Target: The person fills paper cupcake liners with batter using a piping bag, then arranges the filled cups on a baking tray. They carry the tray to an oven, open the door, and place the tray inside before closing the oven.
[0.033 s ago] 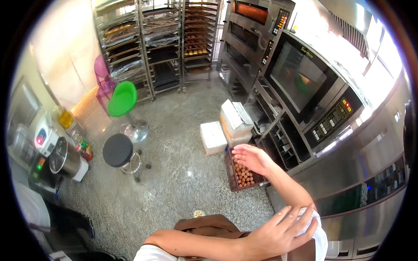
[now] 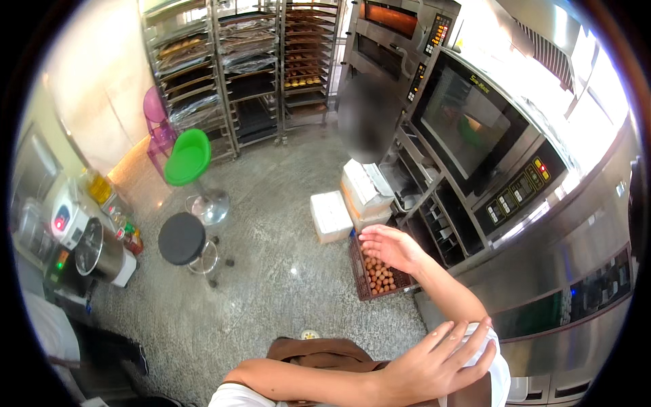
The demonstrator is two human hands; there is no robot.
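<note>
My left forearm crosses in front of my brown apron [image 2: 325, 349]. My left hand [image 2: 441, 359] lies with fingers spread against the white sleeve [image 2: 495, 366] of my right arm, near the elbow. My right hand [image 2: 392, 248] is raised, its fingers stretched out and slightly bent, with nothing in them. Beneath it in the picture, a brown plastic crate [image 2: 364, 288] of brown eggs [image 2: 380, 277] stands on the floor. The raised hand hides part of the crate.
White boxes [image 2: 331, 211] stand beyond the crate. Ovens [image 2: 468, 115] line the right, tray racks [image 2: 251, 81] the back. A green stool [image 2: 190, 159] and black stool [image 2: 182, 239] stand left, near a metal mixing pot [image 2: 98, 247]. Someone in dark trousers [image 2: 112, 346] is at lower left.
A blurred dark grey patch now covers part of the ovens behind the boxes. The view has shifted very slightly. Both of my hands hold the same pose.
</note>
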